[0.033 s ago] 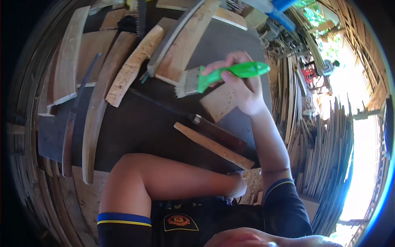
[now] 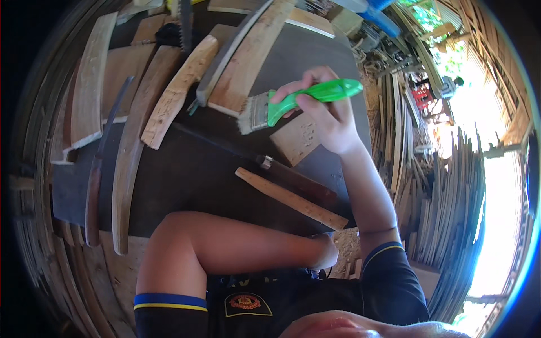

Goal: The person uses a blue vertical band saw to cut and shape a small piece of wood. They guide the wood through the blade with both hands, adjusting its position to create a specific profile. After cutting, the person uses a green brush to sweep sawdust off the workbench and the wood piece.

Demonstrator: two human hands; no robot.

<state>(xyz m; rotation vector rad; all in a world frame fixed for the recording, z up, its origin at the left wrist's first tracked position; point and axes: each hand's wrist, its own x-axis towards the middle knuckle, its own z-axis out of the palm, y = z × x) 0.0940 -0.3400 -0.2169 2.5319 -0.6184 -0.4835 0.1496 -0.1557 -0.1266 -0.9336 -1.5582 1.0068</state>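
Note:
My right hand is closed round the green handle of a paintbrush, held above the dark table. Its pale bristles point left, close to the end of a wide wooden board; whether they touch it I cannot tell. My left arm lies bent across the front of my body. At its end, my left hand hangs near the table's front edge, its fingers hidden. Between my arms and the brush lie a chisel-like tool with a brown wooden handle and a slim tapered wooden strip.
On the left of the dark table lie a long curved wooden piece, a rough carved piece, a blade with a wooden handle and a saw blade. A flat wood block sits below the brush. Upright wood strips stand at right.
The brush and my right hand have shifted slightly left. The whole table scene has moved a little in view; my left arm stays bent as before.

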